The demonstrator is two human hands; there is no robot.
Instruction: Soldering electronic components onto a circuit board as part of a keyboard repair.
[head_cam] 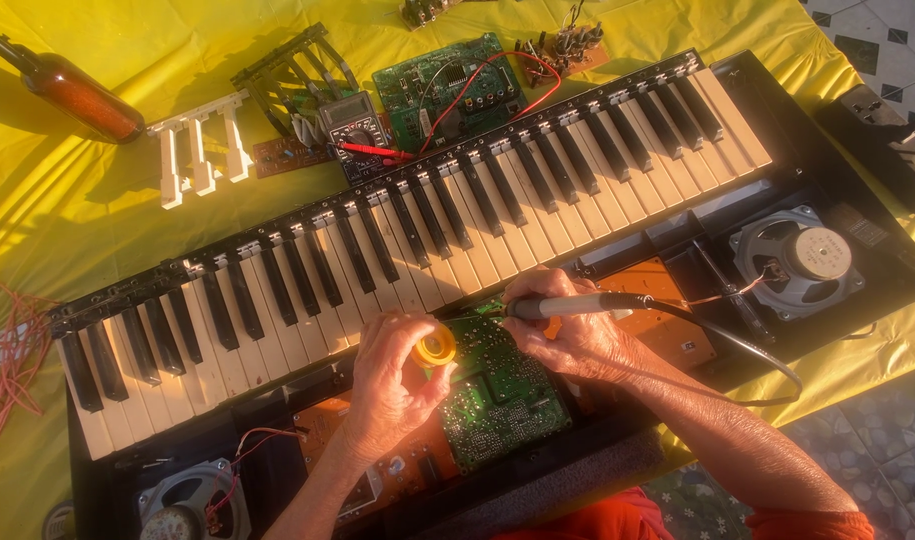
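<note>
My left hand [397, 375] grips a small yellow solder spool [435, 347] just above a green circuit board [497, 395]. That board lies inside an opened electronic keyboard [407, 240], whose black and white keys run diagonally across the view. My right hand [567, 330] holds a grey soldering iron [567, 305], with its tip at the board's upper edge. The iron's black cord [747, 355] loops off to the right.
Two speakers [799, 262] [182, 500] sit in the keyboard's case. On the yellow cloth [77, 190] lie a second green board [452, 85], a multimeter [357, 125] with red lead, loose key strips [197, 150], a brown bottle [77, 95] and red wire [7, 365].
</note>
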